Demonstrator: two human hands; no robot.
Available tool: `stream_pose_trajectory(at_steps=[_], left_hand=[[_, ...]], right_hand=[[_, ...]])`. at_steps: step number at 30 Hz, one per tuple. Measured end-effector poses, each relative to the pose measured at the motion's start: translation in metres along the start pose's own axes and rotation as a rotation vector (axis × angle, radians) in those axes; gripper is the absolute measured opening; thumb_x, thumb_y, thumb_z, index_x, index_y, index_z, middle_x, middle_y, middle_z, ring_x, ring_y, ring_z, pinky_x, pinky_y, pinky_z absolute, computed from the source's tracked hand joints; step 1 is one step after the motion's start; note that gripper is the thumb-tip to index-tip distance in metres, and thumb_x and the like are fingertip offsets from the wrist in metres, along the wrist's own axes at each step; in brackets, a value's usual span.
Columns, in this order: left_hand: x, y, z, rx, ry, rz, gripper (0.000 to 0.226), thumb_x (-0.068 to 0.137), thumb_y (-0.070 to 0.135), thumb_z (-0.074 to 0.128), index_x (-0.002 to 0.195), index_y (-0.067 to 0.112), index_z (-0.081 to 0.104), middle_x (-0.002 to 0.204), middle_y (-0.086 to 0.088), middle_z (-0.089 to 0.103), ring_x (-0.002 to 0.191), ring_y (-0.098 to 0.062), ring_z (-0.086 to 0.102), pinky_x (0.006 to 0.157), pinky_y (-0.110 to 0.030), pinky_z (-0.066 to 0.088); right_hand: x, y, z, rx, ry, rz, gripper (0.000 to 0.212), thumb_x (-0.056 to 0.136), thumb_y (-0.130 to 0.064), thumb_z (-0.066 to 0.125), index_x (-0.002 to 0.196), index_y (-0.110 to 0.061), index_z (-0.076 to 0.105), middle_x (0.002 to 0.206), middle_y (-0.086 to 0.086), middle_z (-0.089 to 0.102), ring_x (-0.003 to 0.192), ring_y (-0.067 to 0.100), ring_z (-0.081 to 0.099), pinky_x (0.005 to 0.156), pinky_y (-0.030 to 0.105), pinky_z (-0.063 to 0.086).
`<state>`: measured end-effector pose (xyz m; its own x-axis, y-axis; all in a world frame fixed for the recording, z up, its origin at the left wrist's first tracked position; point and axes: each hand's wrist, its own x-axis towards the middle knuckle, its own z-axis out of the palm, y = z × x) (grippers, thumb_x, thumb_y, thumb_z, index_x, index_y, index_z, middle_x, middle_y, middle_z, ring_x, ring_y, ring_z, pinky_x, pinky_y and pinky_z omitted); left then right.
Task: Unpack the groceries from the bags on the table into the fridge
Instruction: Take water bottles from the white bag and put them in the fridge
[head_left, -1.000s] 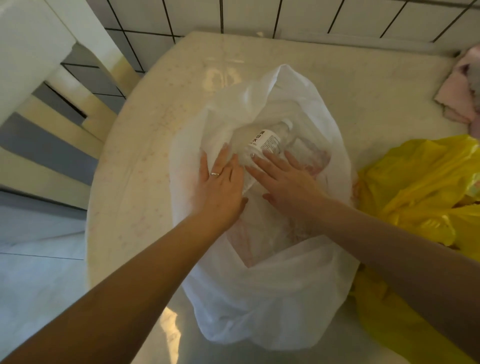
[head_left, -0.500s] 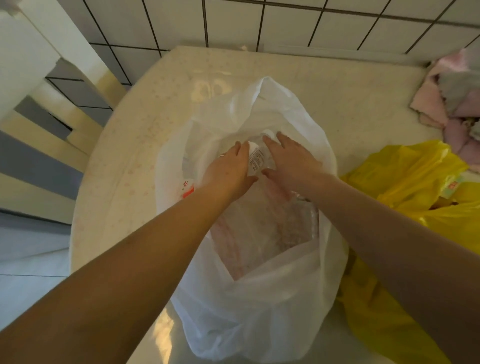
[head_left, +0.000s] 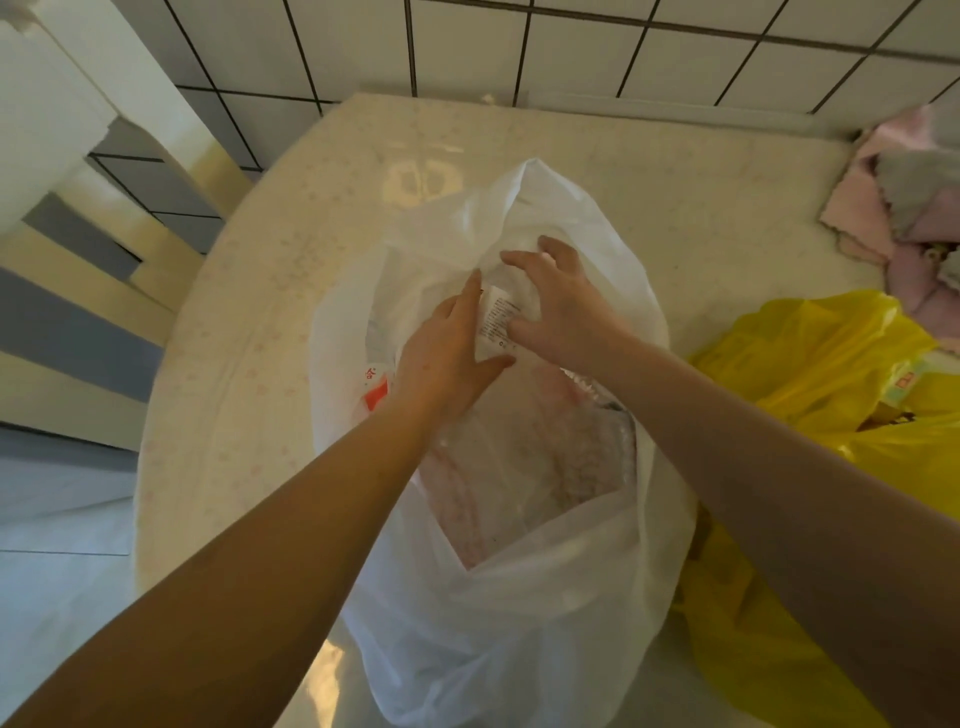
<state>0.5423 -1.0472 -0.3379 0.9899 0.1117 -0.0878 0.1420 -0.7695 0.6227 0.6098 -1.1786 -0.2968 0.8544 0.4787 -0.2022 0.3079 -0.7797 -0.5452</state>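
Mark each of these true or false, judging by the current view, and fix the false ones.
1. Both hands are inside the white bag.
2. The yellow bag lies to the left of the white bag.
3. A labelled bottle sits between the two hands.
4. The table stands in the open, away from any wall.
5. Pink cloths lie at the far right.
1. True: left hand and right hand reach into the white bag.
2. False: the yellow bag lies to its right.
3. True: the bottle shows its white label.
4. False: the table stands against a tiled wall.
5. True: pink cloths.
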Motion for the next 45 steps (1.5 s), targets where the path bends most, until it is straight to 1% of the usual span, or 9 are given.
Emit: stream_pose_trajectory(at_steps=[4,9,17,21,26,31,36,40,45], left_hand=[[-0.013,0.008,-0.011,-0.261,0.094,-0.022,0.110,0.075,0.043,0.075,0.149,0.026,-0.005,0.137,-0.002,0.047,0.121,-0.018,0.049,0.095,-0.041,0.046],[-0.019,0.017,-0.028,-0.326,0.248,0.020,0.105,0.073,0.031,0.079,0.149,0.015,0.007,0.134,-0.005,0.042,0.119,-0.014,0.043,0.093,-0.021,0.038],[-0.016,0.009,-0.021,-0.368,0.203,0.058,0.081,0.069,0.038,0.081,0.136,0.030,0.036,0.128,0.008,0.047,0.113,-0.008,0.051,0.086,-0.032,0.050],[-0.022,0.005,-0.023,-0.329,0.219,0.062,0.087,0.072,0.032,0.079,0.142,0.023,0.028,0.134,0.003,0.043,0.118,-0.012,0.048,0.091,-0.032,0.047],[-0.033,-0.004,-0.037,-0.135,0.146,0.138,0.105,0.076,0.031,0.077,0.149,0.024,0.002,0.148,0.000,0.030,0.127,-0.008,0.034,0.090,-0.017,0.035],[-0.069,-0.020,-0.047,-0.049,0.062,0.152,0.111,0.078,0.037,0.073,0.141,0.035,-0.019,0.156,0.000,0.011,0.139,-0.019,0.025,0.104,-0.035,0.033],[-0.089,-0.044,-0.046,0.258,-0.106,0.088,0.114,0.078,0.054,0.064,0.144,0.026,-0.024,0.151,-0.003,0.026,0.136,-0.023,0.031,0.112,-0.056,0.015],[-0.098,-0.061,-0.052,0.471,-0.189,0.074,0.102,0.077,0.071,0.050,0.149,0.024,-0.005,0.158,0.000,0.009,0.145,-0.020,0.004,0.111,-0.063,0.005],[-0.109,-0.075,-0.054,0.520,-0.167,0.043,0.099,0.076,0.078,0.041,0.149,0.025,0.001,0.158,0.002,0.001,0.145,-0.019,-0.001,0.113,-0.060,0.005]], right_hand=[[-0.026,-0.031,-0.012,0.006,0.193,-0.202,0.067,0.080,-0.014,0.061,0.141,-0.021,0.036,0.152,0.003,0.019,0.127,0.017,0.039,0.084,0.021,0.038],[-0.044,-0.048,-0.014,0.120,0.419,-0.293,0.067,0.082,-0.009,0.063,0.143,-0.010,0.034,0.145,0.009,0.034,0.132,0.017,0.036,0.105,0.027,0.038],[-0.044,-0.057,-0.009,0.269,0.334,-0.046,0.076,0.083,-0.025,0.069,0.146,-0.027,0.025,0.134,-0.002,0.050,0.118,0.011,0.049,0.090,0.021,0.041],[-0.044,-0.058,-0.003,0.300,0.340,-0.040,0.077,0.082,-0.024,0.070,0.145,-0.027,0.026,0.135,-0.004,0.049,0.120,0.009,0.047,0.089,0.019,0.039],[-0.047,-0.057,-0.002,0.314,0.322,-0.030,0.078,0.081,-0.026,0.071,0.144,-0.027,0.026,0.136,-0.005,0.048,0.122,0.011,0.047,0.096,0.036,0.047],[-0.062,-0.066,0.001,0.276,0.337,0.004,0.086,0.080,-0.031,0.072,0.147,-0.026,0.020,0.149,-0.005,0.032,0.133,0.013,0.034,0.104,0.026,0.032],[-0.104,-0.081,0.017,0.339,0.581,-0.157,0.065,0.083,-0.022,0.069,0.139,-0.022,0.038,0.145,-0.005,0.037,0.132,0.006,0.034,0.108,0.028,0.036],[-0.111,-0.092,0.049,0.330,0.286,-0.211,0.051,0.082,-0.018,0.069,0.130,-0.018,0.051,0.135,-0.001,0.049,0.126,0.011,0.044,0.104,0.027,0.038],[-0.082,-0.093,0.088,0.253,-0.088,-0.055,0.048,0.089,-0.015,0.059,0.136,-0.014,0.046,0.137,0.003,0.048,0.127,0.017,0.043,0.099,0.018,0.028]])
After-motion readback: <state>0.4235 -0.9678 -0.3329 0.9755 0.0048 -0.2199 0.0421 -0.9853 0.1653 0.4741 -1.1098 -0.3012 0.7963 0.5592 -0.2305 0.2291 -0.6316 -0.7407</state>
